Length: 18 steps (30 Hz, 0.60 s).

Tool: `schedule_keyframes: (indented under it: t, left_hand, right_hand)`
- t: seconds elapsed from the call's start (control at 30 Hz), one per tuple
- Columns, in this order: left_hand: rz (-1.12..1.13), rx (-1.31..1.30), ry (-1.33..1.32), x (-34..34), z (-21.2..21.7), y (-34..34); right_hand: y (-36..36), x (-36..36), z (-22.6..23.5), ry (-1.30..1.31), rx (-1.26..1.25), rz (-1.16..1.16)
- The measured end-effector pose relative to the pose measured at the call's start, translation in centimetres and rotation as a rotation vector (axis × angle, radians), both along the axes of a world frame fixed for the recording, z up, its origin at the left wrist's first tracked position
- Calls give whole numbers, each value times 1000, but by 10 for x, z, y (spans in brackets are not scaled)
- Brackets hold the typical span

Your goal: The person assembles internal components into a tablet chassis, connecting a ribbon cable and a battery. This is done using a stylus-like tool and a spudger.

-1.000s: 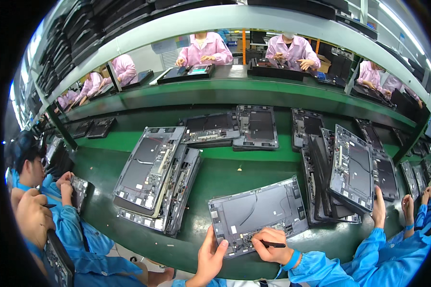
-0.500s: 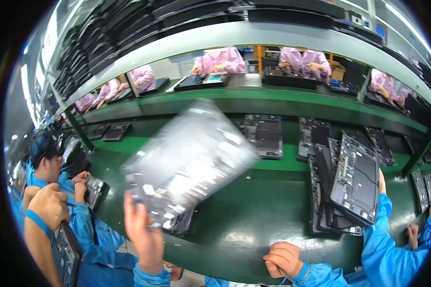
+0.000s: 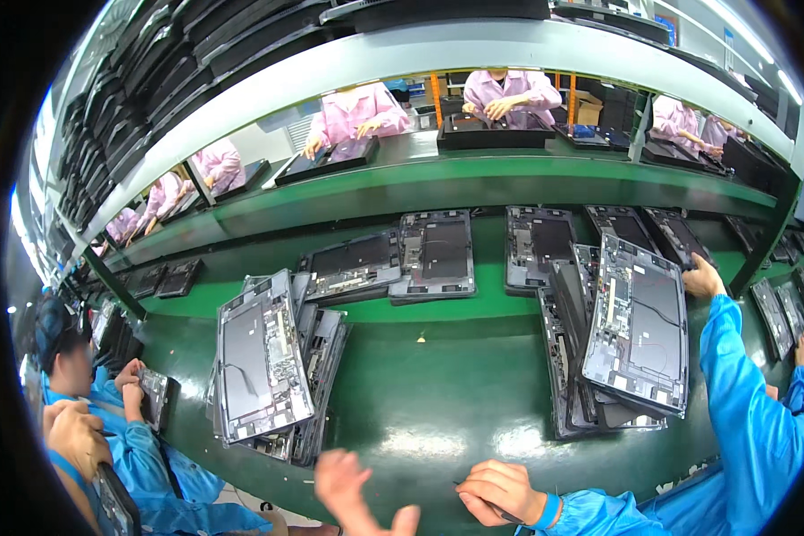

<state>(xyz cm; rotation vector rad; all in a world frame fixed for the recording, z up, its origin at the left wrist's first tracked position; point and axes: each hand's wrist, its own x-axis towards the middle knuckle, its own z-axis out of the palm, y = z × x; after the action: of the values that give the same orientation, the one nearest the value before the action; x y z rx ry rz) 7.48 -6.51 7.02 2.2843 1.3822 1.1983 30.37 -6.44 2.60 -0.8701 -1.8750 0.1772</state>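
Green bench (image 3: 438, 402); left hand (image 3: 357, 491) fingers spread, empty; right hand (image 3: 500, 491) gripping dark tool (image 3: 500, 514).

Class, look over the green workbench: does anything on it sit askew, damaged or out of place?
The grey metal laptop-base panel topping the left stack lies skewed, overhanging the panels below. The right stack is fanned unevenly too. No damage is visible.

Workers in pink coats (image 3: 509, 94) sit beyond the green shelf (image 3: 527, 179); a blue-sleeved co-worker (image 3: 750, 393) stands alongside.
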Motion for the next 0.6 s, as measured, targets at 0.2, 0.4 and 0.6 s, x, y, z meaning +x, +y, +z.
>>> schedule_keyframes:
  t: [0.2,0.4,0.6]
  left_hand:
    - [147,-227,-144,86,-65,209]
    - [751,-398,-42,134,-106,350]
    - [670,-602,-57,119,-96,372]
  right_hand:
    - [2,-7,6,23,-55,-2]
    - [-1,-11,7,50,-62,-28]
    - [-11,-13,8,122,-101,25]
